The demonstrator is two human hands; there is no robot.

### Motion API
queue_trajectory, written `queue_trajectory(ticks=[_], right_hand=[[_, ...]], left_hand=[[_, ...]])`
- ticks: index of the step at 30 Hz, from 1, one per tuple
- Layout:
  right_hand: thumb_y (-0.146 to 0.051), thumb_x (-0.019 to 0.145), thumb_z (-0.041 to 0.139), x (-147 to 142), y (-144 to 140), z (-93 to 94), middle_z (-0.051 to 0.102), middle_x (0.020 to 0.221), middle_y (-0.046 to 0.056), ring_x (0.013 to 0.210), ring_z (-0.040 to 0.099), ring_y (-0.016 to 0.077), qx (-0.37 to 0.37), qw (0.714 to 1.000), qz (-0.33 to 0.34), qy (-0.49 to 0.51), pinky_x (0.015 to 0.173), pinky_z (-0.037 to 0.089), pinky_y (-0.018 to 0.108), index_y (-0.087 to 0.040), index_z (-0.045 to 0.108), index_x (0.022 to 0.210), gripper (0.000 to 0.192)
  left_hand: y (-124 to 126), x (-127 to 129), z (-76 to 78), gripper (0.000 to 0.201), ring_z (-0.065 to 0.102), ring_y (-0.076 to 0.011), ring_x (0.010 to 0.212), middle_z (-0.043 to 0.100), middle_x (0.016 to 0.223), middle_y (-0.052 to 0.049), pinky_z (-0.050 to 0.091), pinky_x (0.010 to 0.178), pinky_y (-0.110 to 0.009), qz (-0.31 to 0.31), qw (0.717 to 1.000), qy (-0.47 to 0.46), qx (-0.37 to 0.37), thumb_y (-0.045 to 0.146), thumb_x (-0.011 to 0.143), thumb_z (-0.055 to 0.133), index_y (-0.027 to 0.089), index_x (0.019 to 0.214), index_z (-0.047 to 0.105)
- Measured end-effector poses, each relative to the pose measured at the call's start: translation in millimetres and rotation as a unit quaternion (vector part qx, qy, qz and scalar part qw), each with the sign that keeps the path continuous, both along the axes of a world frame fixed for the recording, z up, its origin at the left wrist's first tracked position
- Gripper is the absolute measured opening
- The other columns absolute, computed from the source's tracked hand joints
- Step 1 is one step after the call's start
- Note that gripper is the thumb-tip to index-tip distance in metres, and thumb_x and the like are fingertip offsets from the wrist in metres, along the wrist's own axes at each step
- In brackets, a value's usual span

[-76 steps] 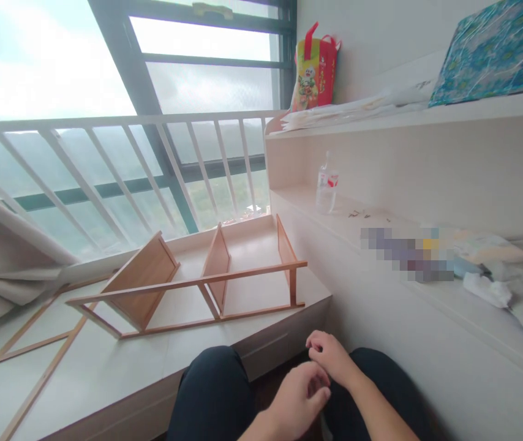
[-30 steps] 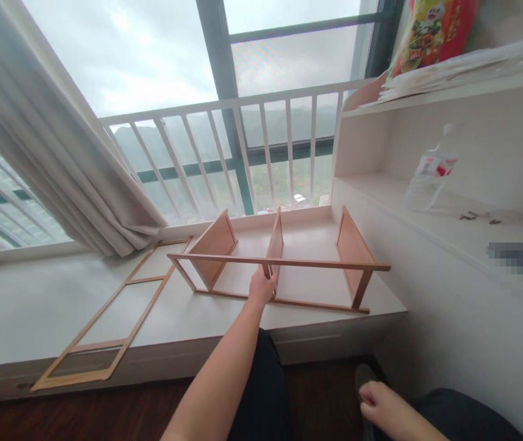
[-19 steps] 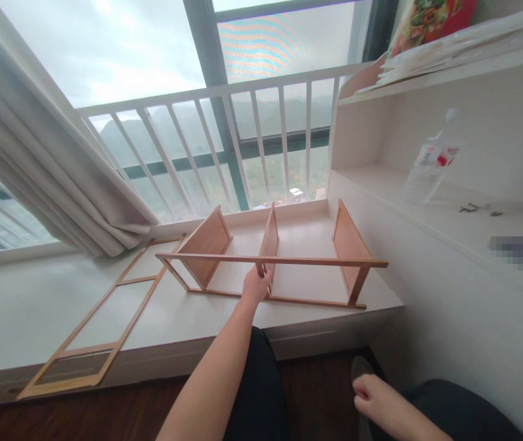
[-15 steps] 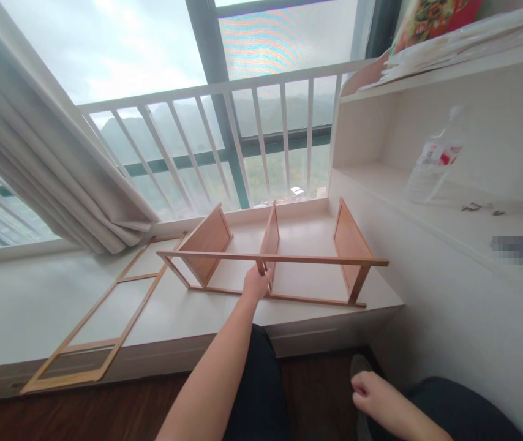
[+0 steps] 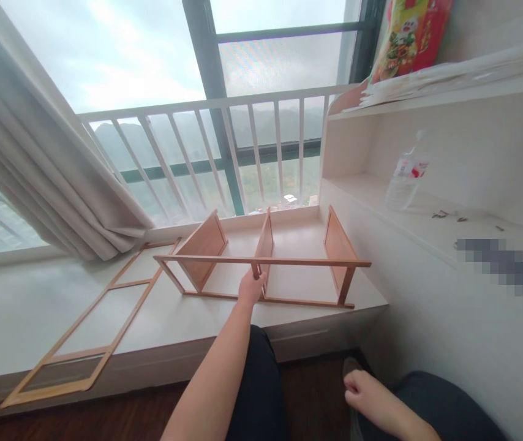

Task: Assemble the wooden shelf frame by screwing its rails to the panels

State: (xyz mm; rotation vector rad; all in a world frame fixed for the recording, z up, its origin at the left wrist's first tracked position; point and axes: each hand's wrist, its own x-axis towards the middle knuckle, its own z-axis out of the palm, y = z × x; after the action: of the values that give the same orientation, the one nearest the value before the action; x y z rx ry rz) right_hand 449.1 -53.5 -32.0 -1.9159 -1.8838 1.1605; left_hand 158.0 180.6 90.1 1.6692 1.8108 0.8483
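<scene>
Head view: light wooden shelf frame with three upright panels [image 5: 261, 269] lies on its side on the pale window ledge [image 5: 22, 306] — left hand [image 5: 251, 286] closed on its middle upright, seemingly. A one-handed pull could twist the joints. Right hand [image 5: 366, 395] rests loosely curled on the knee, holding nothing.

Railed window [image 5: 252, 153], curtain [image 5: 45, 177], pale shelves [image 5: 427, 98]

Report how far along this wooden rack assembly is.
Done: the wooden rack on the window ledge already has three panels joined by rails. In hand: the left hand grips it at the middle panel; the right hand rests on the lap. Left: the flat wooden frame lies apart, unattached.
</scene>
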Motion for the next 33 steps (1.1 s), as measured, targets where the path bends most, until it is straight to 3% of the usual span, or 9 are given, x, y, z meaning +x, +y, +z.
queue_trajectory(ticks=[4, 7, 10, 14, 18, 22, 25, 28, 33], right_hand=[[-0.009, 0.076, 0.053, 0, 0, 2.8, 0.028, 0.059, -0.006, 0.064, 0.031, 0.0114, 0.018, 1.000, 0.008, 0.000, 0.061, 0.016, 0.032, -0.020, 0.030, 0.060, 0.030], [-0.008, 0.075, 0.051, 0, 2, 0.7, 0.027, 0.060, -0.006, 0.063, 0.030, 0.0107, 0.035, 0.999, 0.002, 0.014, 0.061, 0.015, 0.031, -0.020, 0.029, 0.060, 0.029], [-0.010, 0.074, 0.050, 0, 4, 0.0, 0.028, 0.058, -0.006, 0.060, 0.034, 0.0101, 0.039, 0.998, -0.020, 0.053, 0.058, 0.018, 0.029, -0.021, 0.030, 0.059, 0.027], [-0.018, 0.071, 0.053, 2, 5, 5.6, 0.030, 0.057, -0.006, 0.058, 0.037, 0.0104, 0.056, 0.992, -0.052, 0.098, 0.058, 0.024, 0.026, -0.022, 0.029, 0.058, 0.027], [-0.028, 0.071, 0.053, 12, 5, 13.8, 0.028, 0.059, -0.006, 0.062, 0.031, 0.0109, 0.118, 0.983, -0.089, 0.109, 0.061, 0.024, 0.028, -0.022, 0.028, 0.057, 0.029], [-0.043, 0.074, 0.056, 25, 1, 22.5, 0.025, 0.059, -0.006, 0.060, 0.026, 0.0105, 0.152, 0.954, -0.178, 0.188, 0.059, 0.023, 0.028, -0.024, 0.027, 0.058, 0.039], [-0.054, 0.074, 0.063, 31, -6, 27.2, 0.025, 0.056, -0.008, 0.054, 0.025, 0.0088, 0.141, 0.921, -0.241, 0.272, 0.054, 0.021, 0.027, -0.025, 0.027, 0.061, 0.049], [-0.063, 0.075, 0.067, 34, -17, 33.6, 0.027, 0.053, -0.010, 0.049, 0.026, 0.0078, 0.123, 0.886, -0.276, 0.351, 0.050, 0.021, 0.025, -0.025, 0.029, 0.065, 0.054], [-0.072, 0.076, 0.068, 44, -31, 66.0, 0.026, 0.050, -0.014, 0.045, 0.018, 0.0073, 0.133, 0.841, -0.322, 0.415, 0.046, 0.017, 0.024, -0.026, 0.033, 0.076, 0.058]], left_hand=[[-16, 5, 2.7, 0.058, 0.066, -0.0268, 0.124, 0.070, 0.134, -0.014, 0.049, 0.106, -0.036, 0.019, 0.999, -0.041, 0.012, 0.034, 0.091, 0.066, 0.019, 0.144, 0.049], [-37, 13, 1.1, 0.088, 0.034, -0.0319, 0.155, 0.037, 0.165, -0.025, 0.031, 0.125, -0.042, 0.056, 0.997, -0.055, 0.022, 0.033, 0.090, 0.067, 0.009, 0.161, 0.021], [-64, 25, -1.9, 0.091, 0.011, -0.0317, 0.162, 0.019, 0.171, -0.026, 0.018, 0.131, -0.043, 0.072, 0.994, -0.072, 0.038, 0.032, 0.091, 0.062, 0.004, 0.163, 0.013], [-98, 41, -0.6, 0.085, 0.013, -0.0311, 0.162, 0.020, 0.173, -0.021, 0.017, 0.132, -0.044, 0.041, 0.985, -0.121, 0.118, 0.037, 0.092, 0.055, 0.007, 0.163, 0.018], [-126, 54, 6.7, 0.044, 0.065, -0.0289, 0.122, 0.070, 0.125, -0.015, 0.053, 0.103, -0.039, -0.078, 0.976, -0.172, 0.108, 0.039, 0.093, 0.047, 0.017, 0.130, 0.059], [-145, 66, 7.4, 0.024, 0.065, -0.0207, 0.072, 0.069, 0.075, -0.003, 0.049, 0.069, -0.031, -0.286, 0.957, -0.051, -0.002, 0.031, 0.092, 0.045, 0.022, 0.092, 0.067], [-152, 73, -3.0, 0.016, 0.068, -0.0234, 0.077, 0.073, 0.079, -0.002, 0.049, 0.074, -0.033, -0.442, 0.889, 0.103, -0.065, 0.026, 0.085, 0.057, 0.026, 0.085, 0.072], [-152, 77, -17.3, 0.006, 0.071, -0.0275, 0.087, 0.075, 0.086, -0.003, 0.054, 0.082, -0.040, -0.517, 0.820, 0.183, -0.165, 0.032, 0.083, 0.072, 0.027, 0.082, 0.074], [-145, 83, -28.7, 0.034, 0.067, -0.0238, 0.109, 0.067, 0.125, -0.009, 0.059, 0.092, -0.043, -0.569, 0.783, 0.159, -0.195, 0.042, 0.098, 0.066, 0.019, 0.123, 0.066]])
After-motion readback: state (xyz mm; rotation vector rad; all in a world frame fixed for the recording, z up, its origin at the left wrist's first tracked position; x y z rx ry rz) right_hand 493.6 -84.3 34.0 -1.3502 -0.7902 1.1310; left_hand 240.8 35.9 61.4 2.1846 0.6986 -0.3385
